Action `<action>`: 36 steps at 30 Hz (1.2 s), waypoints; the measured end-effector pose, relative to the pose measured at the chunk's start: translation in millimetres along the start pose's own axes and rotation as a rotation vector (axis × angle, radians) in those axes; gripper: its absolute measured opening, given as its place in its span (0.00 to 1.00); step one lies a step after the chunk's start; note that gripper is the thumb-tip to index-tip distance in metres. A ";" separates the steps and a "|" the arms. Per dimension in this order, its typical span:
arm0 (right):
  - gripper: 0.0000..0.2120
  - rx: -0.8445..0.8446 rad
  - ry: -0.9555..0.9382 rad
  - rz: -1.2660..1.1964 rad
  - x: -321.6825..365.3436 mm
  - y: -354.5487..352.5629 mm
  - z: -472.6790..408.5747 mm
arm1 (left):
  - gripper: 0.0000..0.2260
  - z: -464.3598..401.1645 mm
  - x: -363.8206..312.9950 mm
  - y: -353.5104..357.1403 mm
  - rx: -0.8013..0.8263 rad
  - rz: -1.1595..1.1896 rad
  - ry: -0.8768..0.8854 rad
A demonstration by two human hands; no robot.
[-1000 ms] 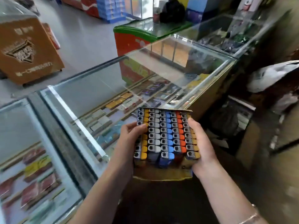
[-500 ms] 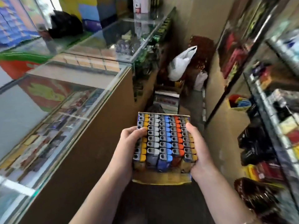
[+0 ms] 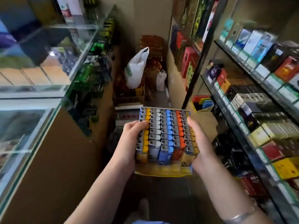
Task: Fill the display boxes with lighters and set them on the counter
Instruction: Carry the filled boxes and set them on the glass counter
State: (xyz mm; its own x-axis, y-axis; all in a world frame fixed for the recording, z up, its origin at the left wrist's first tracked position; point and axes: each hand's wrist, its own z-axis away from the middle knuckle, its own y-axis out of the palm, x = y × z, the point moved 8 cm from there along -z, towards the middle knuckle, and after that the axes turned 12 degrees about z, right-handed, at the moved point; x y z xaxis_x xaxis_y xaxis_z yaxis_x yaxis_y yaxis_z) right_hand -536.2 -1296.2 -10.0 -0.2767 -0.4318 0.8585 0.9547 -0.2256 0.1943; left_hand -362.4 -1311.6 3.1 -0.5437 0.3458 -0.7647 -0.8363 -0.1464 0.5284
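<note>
A glass-topped bench [image 3: 40, 97] was seen along the left side, with packaged goods behind its panes. Further back in the aisle, a white plastic bag [image 3: 136, 68] was propped on stacked cartons. At the centre, a display box [image 3: 163, 171] packed with lighters [image 3: 164, 131] in yellow, white, blue and orange rows was held in the air over the aisle floor, clear of the bench. Its left edge was gripped by the left hand [image 3: 129, 143], fingers curled over the yellow row; its right edge was gripped by the right hand [image 3: 199, 143]. A bracelet [image 3: 239, 215] was worn on the right wrist. On the right, shelves [image 3: 252, 88] were filled with cigarette packs.
</note>
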 end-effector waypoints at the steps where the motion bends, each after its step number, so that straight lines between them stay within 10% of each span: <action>1: 0.20 -0.014 -0.014 0.000 11.1 -0.6 -14.9 | 0.16 -19.3 -6.1 8.3 0.020 -0.013 0.001; 19: 0.25 -0.127 0.211 -0.075 35.0 -103.3 -246.3 | 0.17 -282.5 64.5 112.5 0.113 -0.198 -0.268; 36: 0.25 -0.341 0.384 -0.335 -80.8 -238.5 -414.2 | 0.15 -469.7 270.6 143.1 0.163 -0.418 -0.627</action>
State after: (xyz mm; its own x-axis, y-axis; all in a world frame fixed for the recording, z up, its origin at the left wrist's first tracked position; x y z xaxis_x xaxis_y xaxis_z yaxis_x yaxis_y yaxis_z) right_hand -786.9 -1569.2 -322.3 -0.6365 -0.5585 0.5320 0.7372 -0.6432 0.2069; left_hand -662.5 -1674.4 -301.4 -0.0025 0.8099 -0.5865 -0.9159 0.2336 0.3265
